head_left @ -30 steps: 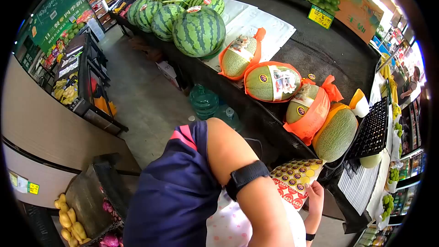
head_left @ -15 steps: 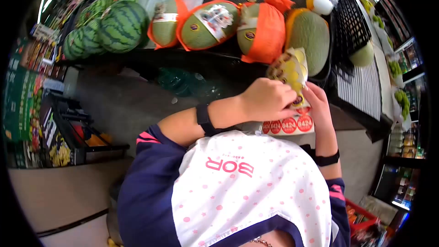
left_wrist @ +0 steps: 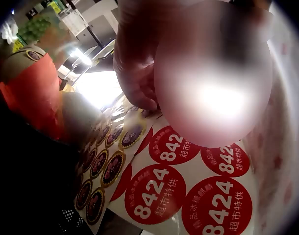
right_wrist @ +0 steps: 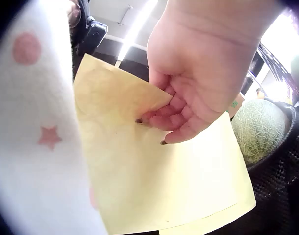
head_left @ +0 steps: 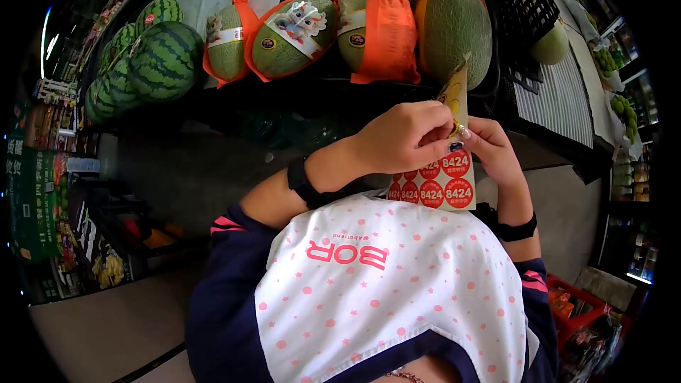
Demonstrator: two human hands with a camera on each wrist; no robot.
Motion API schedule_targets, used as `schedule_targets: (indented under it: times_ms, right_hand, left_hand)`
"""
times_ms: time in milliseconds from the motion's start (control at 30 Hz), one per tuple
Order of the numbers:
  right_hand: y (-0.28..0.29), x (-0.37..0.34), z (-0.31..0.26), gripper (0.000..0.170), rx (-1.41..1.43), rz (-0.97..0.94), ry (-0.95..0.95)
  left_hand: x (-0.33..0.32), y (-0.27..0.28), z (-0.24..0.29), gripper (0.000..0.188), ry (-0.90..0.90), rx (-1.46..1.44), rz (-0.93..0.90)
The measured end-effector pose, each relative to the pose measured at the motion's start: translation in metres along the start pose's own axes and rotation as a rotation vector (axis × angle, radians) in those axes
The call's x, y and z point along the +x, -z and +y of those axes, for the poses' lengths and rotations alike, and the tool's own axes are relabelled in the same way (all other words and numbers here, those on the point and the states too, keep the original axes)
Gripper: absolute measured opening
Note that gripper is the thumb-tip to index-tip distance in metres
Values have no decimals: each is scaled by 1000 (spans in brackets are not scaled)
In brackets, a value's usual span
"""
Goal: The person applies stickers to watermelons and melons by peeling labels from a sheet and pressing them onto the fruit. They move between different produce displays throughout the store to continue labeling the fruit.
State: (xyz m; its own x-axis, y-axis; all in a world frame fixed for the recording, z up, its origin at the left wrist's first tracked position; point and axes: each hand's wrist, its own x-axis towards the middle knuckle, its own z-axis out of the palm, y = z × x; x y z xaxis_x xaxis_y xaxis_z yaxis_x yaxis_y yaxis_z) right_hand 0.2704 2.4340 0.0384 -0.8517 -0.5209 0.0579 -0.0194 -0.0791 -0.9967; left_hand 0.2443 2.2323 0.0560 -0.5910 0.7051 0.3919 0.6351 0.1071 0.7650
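Note:
Sheets of round stickers are held in front of the shirt. The red sticker sheet (head_left: 430, 190) is printed 8424; the gold-edged sticker sheet (left_wrist: 95, 169) folds up beyond it. My right hand (head_left: 494, 147) grips their right edge, and the pale sheet backing (right_wrist: 164, 186) spreads below its curled fingers in the right wrist view. Across from it, my left hand (head_left: 408, 136) has thumb and index finger together at a gold-edged round sticker (head_left: 454, 126), pinching there. A blurred pinkish shape covers much of the left wrist view.
Just past the hands, melons in orange netting (head_left: 386, 39) and a netted melon (head_left: 461, 32) lie along the black stand's front. Watermelons (head_left: 164, 60) sit farther left. To the right are a black crate (head_left: 521, 3) and a pale round melon (head_left: 550, 44). A red basket (head_left: 578, 312) stands lower right.
The left hand, out of view at first, has come down to the sheets and now works at their edge. The right hand keeps its hold; the sheet has folded upright. The head view has turned.

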Motion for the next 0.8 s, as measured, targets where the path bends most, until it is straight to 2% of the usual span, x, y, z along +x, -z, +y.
schedule_targets:
  times_ms: [167, 300, 367, 400, 467, 500, 567, 633, 667, 733, 800]
  right_hand:
    - [-7, -3, -12, 22, 8, 25, 8]
    - [5, -7, -2, 22, -67, 10, -1]
    - [5, -8, -3, 21, -28, -12, -46]
    - [3, -8, -6, 21, -40, -1, -25]
    - [2, -5, -6, 20, -71, -20, 19]
    - [2, -4, -6, 20, -98, -46, 60]
    - [2, -4, -3, 18, -164, 4, 51]
    - [3, -3, -6, 16, -249, -5, 59]
    - [4, -2, -6, 16, -235, -1, 36]
    - [10, 0, 0, 15, -226, -30, 0]
    - [10, 3, 1, 15, -162, -29, 56]
  left_hand:
    - [10, 0, 3, 15, -76, 245, -28]
    - [16, -1, -4, 13, -101, 260, -73]
    - [18, 3, -5, 13, -28, 160, -198]
    - [20, 5, -3, 13, -34, 160, -201]
    - [25, 10, 3, 15, 129, -14, -296]
    - [25, 10, 1, 15, 124, -10, -298]
    - [25, 10, -6, 16, 315, -293, -350]
    - [24, 8, -18, 17, 302, -349, -374]
    - [24, 8, -17, 17, 373, -464, -378]
    - [24, 8, -22, 19, 362, -485, -374]
    - [26, 7, -27, 20, 363, -550, -367]
